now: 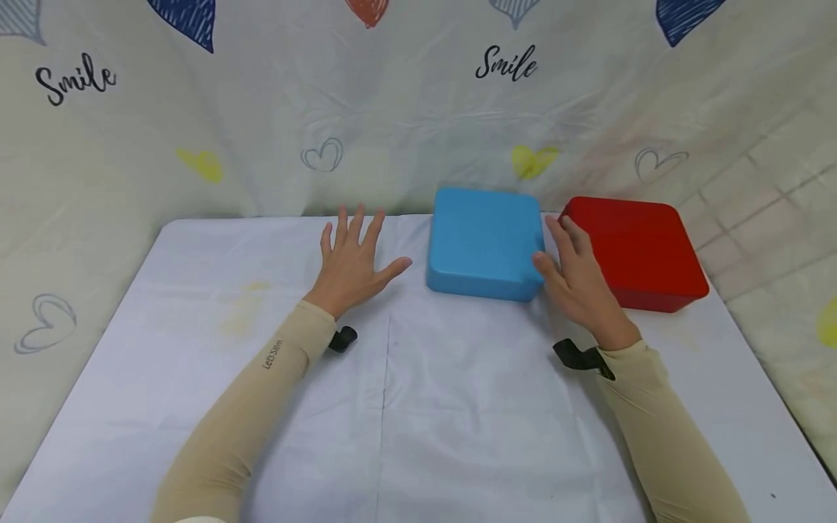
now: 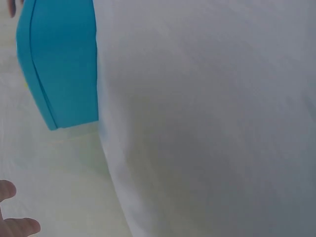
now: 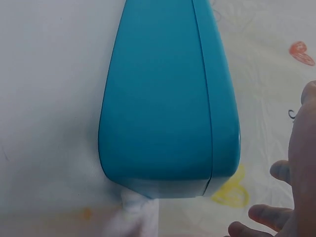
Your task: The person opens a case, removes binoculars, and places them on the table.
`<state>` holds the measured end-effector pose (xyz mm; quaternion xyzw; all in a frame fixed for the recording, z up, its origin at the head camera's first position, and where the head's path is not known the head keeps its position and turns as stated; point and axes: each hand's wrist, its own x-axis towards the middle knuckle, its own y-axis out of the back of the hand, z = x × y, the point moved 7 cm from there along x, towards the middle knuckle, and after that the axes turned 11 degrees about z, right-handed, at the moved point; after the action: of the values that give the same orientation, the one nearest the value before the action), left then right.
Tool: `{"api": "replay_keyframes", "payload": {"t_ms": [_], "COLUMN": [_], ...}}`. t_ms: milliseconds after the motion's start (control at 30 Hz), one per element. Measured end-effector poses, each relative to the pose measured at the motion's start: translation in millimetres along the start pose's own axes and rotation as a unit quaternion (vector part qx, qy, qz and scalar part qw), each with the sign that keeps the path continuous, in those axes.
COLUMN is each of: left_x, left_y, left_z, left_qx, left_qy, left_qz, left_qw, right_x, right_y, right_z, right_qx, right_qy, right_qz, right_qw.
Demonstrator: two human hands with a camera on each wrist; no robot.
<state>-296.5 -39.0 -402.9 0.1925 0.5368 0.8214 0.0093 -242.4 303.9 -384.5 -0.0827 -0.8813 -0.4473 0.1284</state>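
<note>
A blue lidded box [image 1: 484, 236] lies flat near the far edge of the table, its side wall [image 3: 158, 98] facing the right wrist camera. To its left, my left hand [image 1: 352, 265] has its fingers spread and holds nothing; a gap separates its thumb from the box. My right hand [image 1: 578, 280] hovers at the blue box's right side, thumb overlapping that edge in the head view, fingers extended and slightly bent. Just right of that hand is a red box [image 1: 644, 250], its left side partly covered by the fingers.
A white cloth [image 1: 471, 407] with a crease covers the table. Behind it hangs a pale curtain [image 1: 418, 109] printed with hearts and "Smile" lettering. Small black wrist mounts [image 1: 582, 357] sit at both cuffs of the beige sleeves [image 1: 248, 414].
</note>
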Motion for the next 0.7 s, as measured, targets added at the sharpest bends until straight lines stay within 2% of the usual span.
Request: {"api": "replay_keyframes", "payload": {"t_ms": [267,500,700], "left_x": [7.1,11.0,13.7], "left_y": [-12.0,-19.1,-28.2], "left_z": [19.2,35.6,50.2], "left_qx": [-0.021,-0.045,-0.071], "left_qy": [-0.005,-0.008,-0.009], "left_qz": [0.001,-0.002,-0.017], "left_qw": [0.9998,0.9989,0.9973], "right_x": [0,-1,-2], "right_y": [-6,-17,-25], "right_z": [-4,-3,-1], "right_qx": [0.013,0.003,0.01], "right_qy": [0.013,0.002,-0.005], "right_qz": [-0.018,-0.029,-0.034], "right_qw": [1.0,1.0,0.999]}}
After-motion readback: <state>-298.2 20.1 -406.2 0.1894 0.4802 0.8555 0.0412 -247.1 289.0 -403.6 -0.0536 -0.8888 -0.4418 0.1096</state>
